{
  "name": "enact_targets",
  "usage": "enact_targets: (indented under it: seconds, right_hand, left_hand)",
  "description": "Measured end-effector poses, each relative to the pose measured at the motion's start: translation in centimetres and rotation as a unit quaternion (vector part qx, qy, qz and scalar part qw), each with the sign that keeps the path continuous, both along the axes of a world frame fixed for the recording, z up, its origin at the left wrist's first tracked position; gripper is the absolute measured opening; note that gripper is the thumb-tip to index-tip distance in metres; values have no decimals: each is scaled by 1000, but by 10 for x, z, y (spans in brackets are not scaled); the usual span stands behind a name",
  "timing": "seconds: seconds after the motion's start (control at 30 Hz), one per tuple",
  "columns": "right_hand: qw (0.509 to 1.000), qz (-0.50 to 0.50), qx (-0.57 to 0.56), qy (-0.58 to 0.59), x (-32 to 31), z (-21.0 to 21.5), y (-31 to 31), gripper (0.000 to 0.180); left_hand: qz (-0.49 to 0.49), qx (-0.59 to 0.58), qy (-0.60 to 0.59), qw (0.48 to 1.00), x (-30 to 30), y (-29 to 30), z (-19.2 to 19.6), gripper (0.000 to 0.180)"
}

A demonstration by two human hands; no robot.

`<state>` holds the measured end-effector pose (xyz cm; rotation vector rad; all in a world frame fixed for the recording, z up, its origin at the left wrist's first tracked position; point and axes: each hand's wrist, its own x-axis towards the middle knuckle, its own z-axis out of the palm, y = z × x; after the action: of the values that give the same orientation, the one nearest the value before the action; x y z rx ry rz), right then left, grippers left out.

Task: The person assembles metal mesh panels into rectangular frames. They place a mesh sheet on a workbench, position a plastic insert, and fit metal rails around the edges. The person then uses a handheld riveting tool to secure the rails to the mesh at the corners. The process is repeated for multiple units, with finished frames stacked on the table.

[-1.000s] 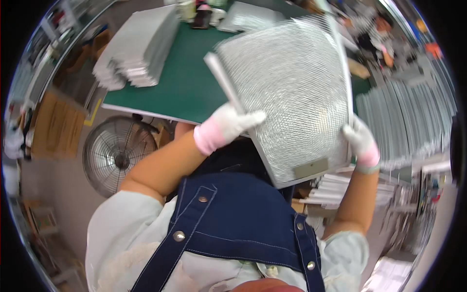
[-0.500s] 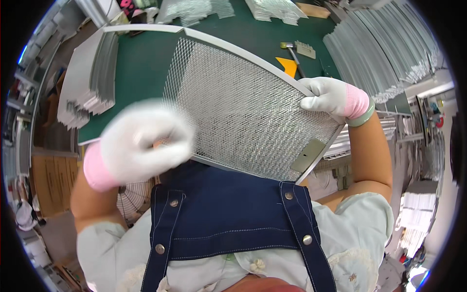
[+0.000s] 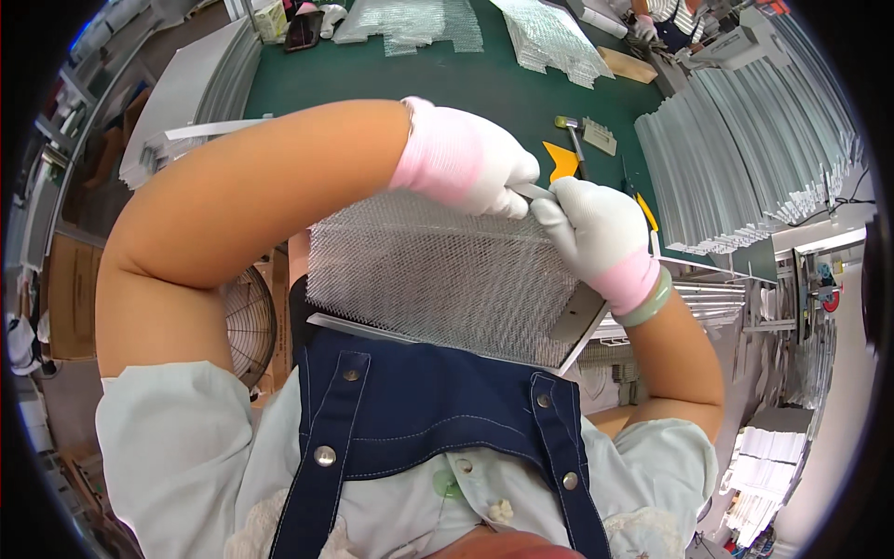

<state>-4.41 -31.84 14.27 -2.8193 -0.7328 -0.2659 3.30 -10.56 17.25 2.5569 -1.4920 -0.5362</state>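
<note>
A silver metal mesh panel (image 3: 438, 279) leans in front of my apron, with a thin frame strip (image 3: 400, 337) along its near edge. At its far edge, my gloved left hand (image 3: 480, 168) reaches across and closes on a pale metal frame strip (image 3: 533, 191). My right hand (image 3: 601, 224), also gloved, grips that strip just beside the left, thumb on the near side. The fingertips almost meet, with a short piece of strip showing between them. A grey plate (image 3: 575, 317) sits at the panel's right corner. My left forearm hides the panel's far left part.
On the green table (image 3: 372, 79) lie a hammer (image 3: 573, 140), a yellow triangular scraper (image 3: 561, 162) and a light block (image 3: 599, 137). Stacks of metal strips (image 3: 745, 154) stand at right, flat panels (image 3: 200, 79) at left. Mesh sheets (image 3: 545, 42) lie at the back; a co-worker (image 3: 672, 20) is beyond.
My left hand has swung from the panel's near left over to its far edge, beside my right hand. The right hand has shifted slightly left and nearer. The panel's far edge has dropped.
</note>
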Motion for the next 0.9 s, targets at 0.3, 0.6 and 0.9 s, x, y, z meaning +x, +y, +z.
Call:
enact_targets:
  seconds: [0.3, 0.6, 0.9]
  right_hand:
    - [998, 24, 1, -65, 12, -18, -20, 37]
    - [969, -18, 115, 215, 13, -4, -20, 37]
    - [997, 38, 48, 44, 29, -25, 48, 34]
  left_hand:
    - [57, -59, -188, 979, -3, 36, -25, 42]
    - [57, -61, -129, 988, 0, 60, -32, 32]
    - [80, -45, -86, 992, -2, 76, -21, 36]
